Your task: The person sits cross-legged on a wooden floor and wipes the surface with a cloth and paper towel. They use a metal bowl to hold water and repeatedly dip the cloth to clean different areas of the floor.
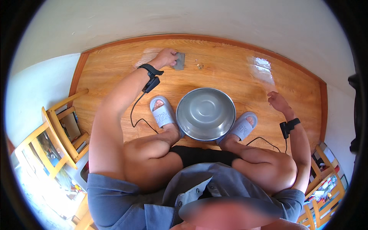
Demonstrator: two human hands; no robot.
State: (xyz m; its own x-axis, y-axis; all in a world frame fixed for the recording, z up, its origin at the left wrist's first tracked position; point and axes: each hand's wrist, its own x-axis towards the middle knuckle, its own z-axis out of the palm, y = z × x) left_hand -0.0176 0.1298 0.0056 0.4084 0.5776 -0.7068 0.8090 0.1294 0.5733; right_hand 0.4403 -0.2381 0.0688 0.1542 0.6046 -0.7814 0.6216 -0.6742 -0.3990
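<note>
The floor (214, 73) is made of shiny brown wood, and it meets a pale wall at the far side. A red-brown strip runs along the bottom of that wall. The person squats on the floor and looks down between their knees.

The left hand (166, 57) is stretched far out in front. It presses down on a small grey cloth (179, 61) that lies flat on the wood. The fingers are closed over the near edge of the cloth, so the hand grips it. A patch of floor just beside the cloth looks pale and wet. A few tiny bits (199, 66) lie a little to the right of the cloth; they are too small to tell what they are.

The right hand (277, 101) hangs out to the side, above the floor. Its fingers are loose and a bit curled, and it holds nothing. It looks like it does not touch the wood, but that is hard to tell from here.

Each wrist has a black band with a thin black wire.

A big round metal bowl (206, 113) sits on the floor between the feet. It is near the person and well apart from the cloth. The feet wear grey slippers (163, 113), one on each side of the bowl, and both touch its rim.

A yellow wooden chair (57, 130) stands on the left. More yellow wood shows at the lower right.
</note>
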